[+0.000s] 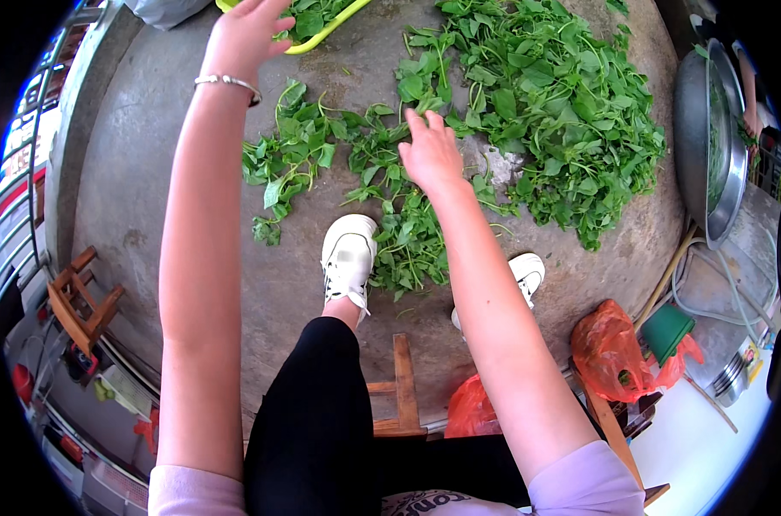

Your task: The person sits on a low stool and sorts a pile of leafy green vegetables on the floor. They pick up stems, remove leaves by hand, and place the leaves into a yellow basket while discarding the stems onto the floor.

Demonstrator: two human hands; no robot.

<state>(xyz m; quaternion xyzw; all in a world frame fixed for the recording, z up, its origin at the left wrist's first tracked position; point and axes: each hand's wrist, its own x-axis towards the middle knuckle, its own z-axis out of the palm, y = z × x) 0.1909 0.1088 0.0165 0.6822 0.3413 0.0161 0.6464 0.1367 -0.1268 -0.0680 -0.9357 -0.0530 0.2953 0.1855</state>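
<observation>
My left hand, a silver bangle on its wrist, is stretched out beside a yellow-green plastic basket of leafy greens. Its fingers are spread with nothing visible in them; the top of the hand is cut off by the picture's edge. My right hand reaches down to loose leafy green stems strewn over the concrete floor. Its fingertips touch a leafy sprig, but whether they grip it cannot be made out. To the right of that hand spreads a large heap of the same greens.
A wide metal basin stands at the right, with another person's hand beyond it. Red plastic bags, a green container and a hose lie lower right. A small wooden stool is at left. My white shoes flank some greens.
</observation>
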